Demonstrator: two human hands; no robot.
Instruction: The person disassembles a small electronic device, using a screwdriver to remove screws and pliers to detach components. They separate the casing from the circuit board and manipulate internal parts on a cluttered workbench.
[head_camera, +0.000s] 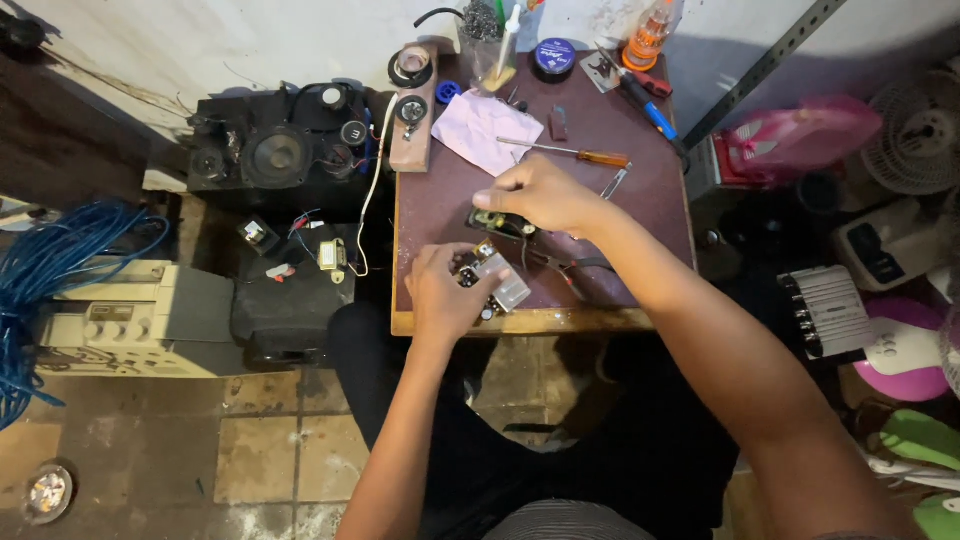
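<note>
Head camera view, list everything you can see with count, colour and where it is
small table: one, dark red top, centre
screwdriver: one, orange handle, on table behind the hands
cloth: one, pink, far side of table
pliers: one, dark handles, under right forearm
speaker: one, black, left of table
cable coil: one, blue, far left
small metal part: one, silver, in left hand
small dark part: one, black, under right hand
left hand: holding the metal part
right hand: on the dark part

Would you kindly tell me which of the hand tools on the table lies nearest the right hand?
The orange-handled screwdriver, lying just beyond the right hand; the blue-handled tool and red-handled tool lie farther back.
</note>
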